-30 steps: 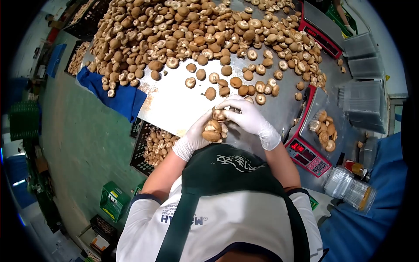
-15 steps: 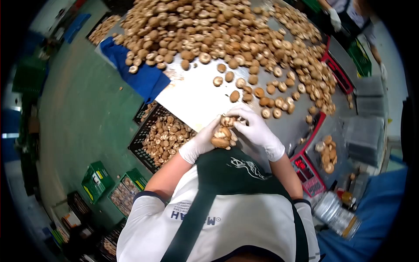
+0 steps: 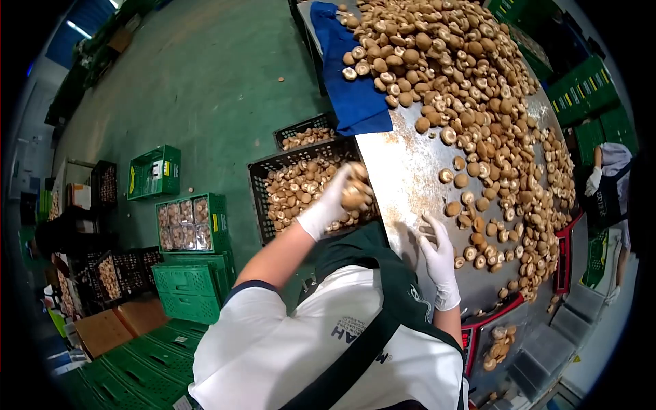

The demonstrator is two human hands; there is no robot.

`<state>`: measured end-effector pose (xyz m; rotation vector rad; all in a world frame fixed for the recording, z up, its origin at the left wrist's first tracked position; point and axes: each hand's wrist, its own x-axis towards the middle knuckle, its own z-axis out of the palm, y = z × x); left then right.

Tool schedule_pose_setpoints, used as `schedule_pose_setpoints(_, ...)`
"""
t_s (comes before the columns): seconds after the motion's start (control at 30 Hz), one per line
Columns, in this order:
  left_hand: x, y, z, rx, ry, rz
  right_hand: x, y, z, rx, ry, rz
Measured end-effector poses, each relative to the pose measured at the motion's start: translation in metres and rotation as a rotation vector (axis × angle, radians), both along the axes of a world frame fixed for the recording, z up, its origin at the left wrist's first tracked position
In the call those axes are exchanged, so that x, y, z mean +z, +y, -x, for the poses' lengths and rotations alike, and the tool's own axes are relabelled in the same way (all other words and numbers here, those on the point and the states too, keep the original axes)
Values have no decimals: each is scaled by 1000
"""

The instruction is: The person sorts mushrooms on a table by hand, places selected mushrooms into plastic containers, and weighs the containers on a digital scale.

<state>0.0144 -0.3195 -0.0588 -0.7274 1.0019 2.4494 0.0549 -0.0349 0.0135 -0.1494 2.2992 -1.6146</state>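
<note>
My left hand [image 3: 331, 206], in a white glove, is closed around a few shiitake mushrooms [image 3: 355, 197]. It is above the right side of a black plastic crate [image 3: 257, 198], which holds many loose shiitake. Over the metal table [image 3: 400, 174], beside its front edge, my gloved right hand [image 3: 439, 258] has its fingers apart and nothing in them. Single mushrooms [image 3: 470, 254] lie to the right of that hand. A large heap of shiitake [image 3: 471, 89] covers the far part of the table.
A blue cloth [image 3: 352, 89] hangs over the table's left edge. At lower right, a red scale [image 3: 467, 345] carries some mushrooms [image 3: 500, 347]. Green crates [image 3: 188, 287] stand on the floor at left. A co-worker [image 3: 608, 181] in white gloves stands at far right.
My view has turned to the left. My left hand has moved from the table's edge to above the black crate with mushrooms in it. My right hand has come away from them and opened.
</note>
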Motion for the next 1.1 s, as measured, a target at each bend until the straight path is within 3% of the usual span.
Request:
schedule_pose_setpoints(0.07,-29,-53,39,107,-31,44,1,-1,-4,-12,-63,19)
schedule_pose_setpoints(0.13,-41,-95,81,218,-58,270,-11,4,-10,-65,-66,16)
schedule_pose_setpoints(0.2,-163,-168,133,102,-66,521,-12,9,-15,-98,-110,51)
schedule_pose_setpoints(0.27,-19,-136,95,58,-289,952,-24,19,-20,-143,-109,83)
schedule_pose_setpoints(0.33,-73,-140,120,163,-436,965,-36,36,-28,-138,-159,10)
schedule_pose_setpoints(0.37,-75,-133,111,197,-258,937,-46,38,-30,-138,-257,78)
schedule_pose_setpoints(0.4,-73,-117,101,189,-69,885,-55,42,-36,-187,-354,139)
schedule_pose_setpoints(0.43,-28,-91,90,181,-56,707,-43,25,-42,-324,-468,265)
schedule_pose_setpoints(0.47,-12,-75,87,73,-79,639,-55,31,-48,-273,-482,232)
schedule_pose_setpoints(0.5,-61,-81,103,37,-71,425,-69,37,-52,-187,-332,128)
schedule_pose_setpoints(0.57,-67,-67,104,7,90,204,-76,41,-53,-105,-82,-66)
schedule_pose_setpoints(0.63,-38,-46,99,153,49,196,-92,46,-50,-255,-109,-17)
schedule_pose_setpoints(0.67,-25,-44,105,215,-80,57,-95,49,-48,-336,-114,-1)
schedule_pose_setpoints(0.73,-23,-47,110,309,-79,-14,-89,63,-38,-478,-140,150)
schedule_pose_setpoints(0.8,-17,-53,111,225,-3,-61,-98,85,-29,-531,98,-127)
schedule_pose_setpoints(0.83,-11,-46,114,190,12,21,-92,100,-19,-561,180,-212)
schedule_pose_setpoints(0.9,0,-28,120,74,75,187,-89,127,-7,-699,123,114)
schedule_pose_setpoints(0.97,22,21,124,-129,167,354,-70,149,14,-725,326,-175)
schedule_pose_setpoints(1.03,28,74,138,-295,230,565,-52,170,48,-895,133,-101)
schedule_pose_setpoints(1.07,33,102,144,-357,228,667,-61,184,70,-870,270,-206)
schedule_pose_setpoints(1.1,39,135,154,-357,251,722,-36,178,95,-856,297,-19)
